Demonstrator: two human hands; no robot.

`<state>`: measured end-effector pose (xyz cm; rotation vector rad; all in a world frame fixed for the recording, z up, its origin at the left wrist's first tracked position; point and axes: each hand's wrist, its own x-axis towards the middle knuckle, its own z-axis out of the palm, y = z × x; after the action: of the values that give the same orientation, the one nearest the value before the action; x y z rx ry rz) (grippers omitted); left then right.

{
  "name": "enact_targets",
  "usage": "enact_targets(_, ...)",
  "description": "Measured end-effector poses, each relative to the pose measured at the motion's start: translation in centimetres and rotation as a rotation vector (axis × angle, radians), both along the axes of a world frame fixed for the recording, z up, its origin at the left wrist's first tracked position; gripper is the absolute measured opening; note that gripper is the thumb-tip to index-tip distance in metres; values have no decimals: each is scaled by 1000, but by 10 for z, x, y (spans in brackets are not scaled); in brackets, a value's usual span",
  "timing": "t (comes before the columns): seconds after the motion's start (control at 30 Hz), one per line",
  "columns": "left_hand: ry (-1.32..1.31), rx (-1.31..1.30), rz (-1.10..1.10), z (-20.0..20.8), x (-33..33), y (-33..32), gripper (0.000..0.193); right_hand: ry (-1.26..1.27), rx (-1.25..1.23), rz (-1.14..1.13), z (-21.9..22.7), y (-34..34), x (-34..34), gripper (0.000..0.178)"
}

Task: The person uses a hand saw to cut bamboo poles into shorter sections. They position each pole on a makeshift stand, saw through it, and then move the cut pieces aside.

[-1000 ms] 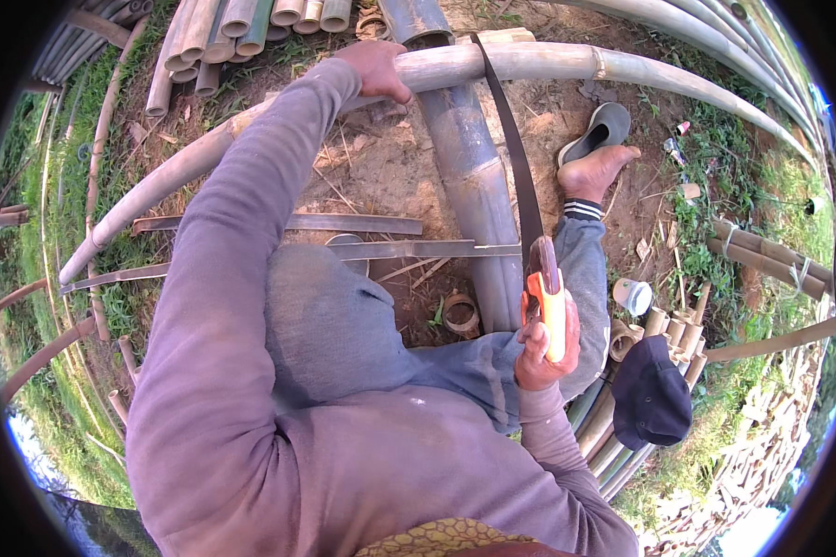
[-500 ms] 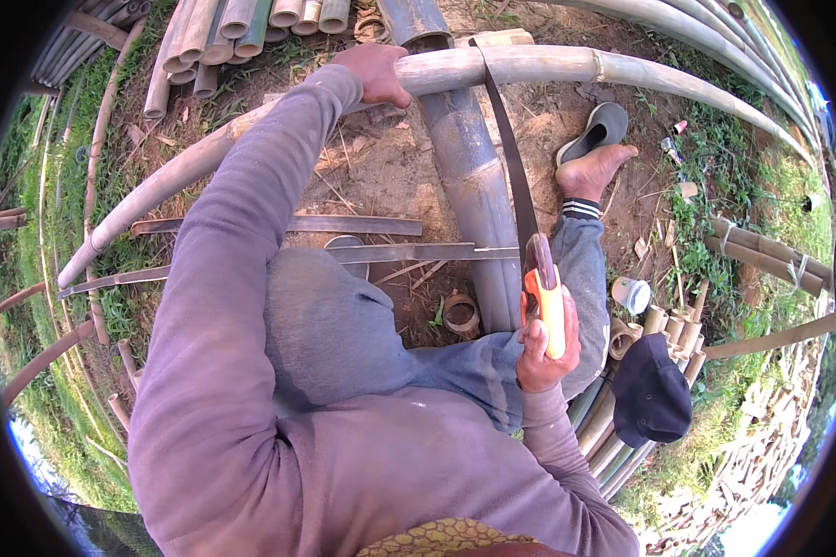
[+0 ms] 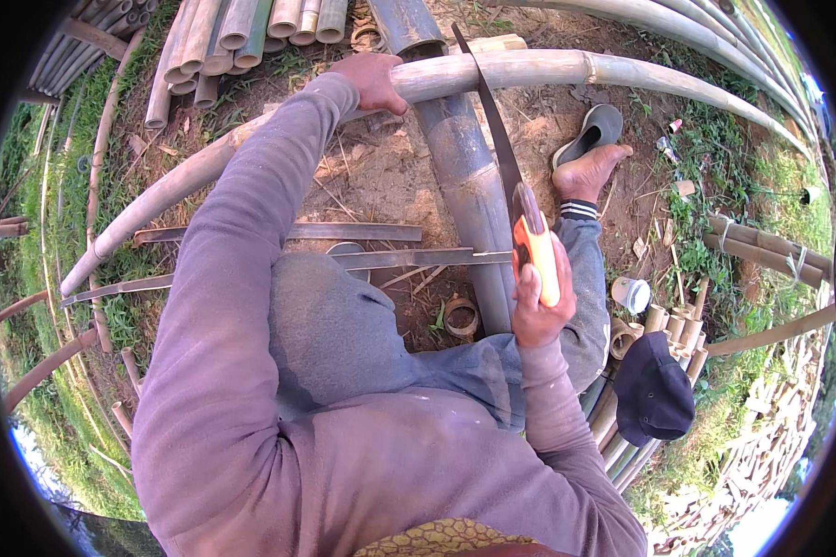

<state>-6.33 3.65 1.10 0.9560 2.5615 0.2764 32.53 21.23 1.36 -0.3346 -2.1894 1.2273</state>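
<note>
A long pale bamboo pole (image 3: 520,70) lies crosswise over a thicker grey bamboo log (image 3: 478,186). My left hand (image 3: 370,82) is closed around the pole, just left of where it crosses the log. In my right hand (image 3: 541,311) is a hand saw (image 3: 503,153), gripped by its orange handle. The dark blade runs up and away from that hand and lies across the pole, a short way right of my left hand. Whether its teeth sit inside a cut is too small to make out.
Flat bamboo strips (image 3: 409,259) lie across the log near my knee. Cut bamboo (image 3: 288,19) is stacked at the far left. A dark cap (image 3: 655,390) rests on bamboo pieces at right, beside a white cup (image 3: 631,295). A short bamboo ring (image 3: 461,317) lies near the log.
The saw has slid away from me along its stroke, its tip now further past the pole. My right hand moved up slightly; my left hand keeps its grip.
</note>
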Motion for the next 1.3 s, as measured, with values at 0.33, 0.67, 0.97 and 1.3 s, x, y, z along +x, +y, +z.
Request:
enact_targets(0.33, -9, -42, 59, 24, 6, 10, 92, -69, -116, -6, 43, 17, -201, 40)
enact_targets(0.67, -31, 1, 21, 9, 1, 5, 88, -12, -19, -6, 4, -14, 32, 58)
enact_targets(0.97, -2, -53, 33, 16, 7, 6, 91, -64, -153, 22, 22, 17, -181, 40)
enact_targets(1.3, -3, -31, 55, 17, 9, 0, 90, -53, -73, -20, 9, -6, -34, 47)
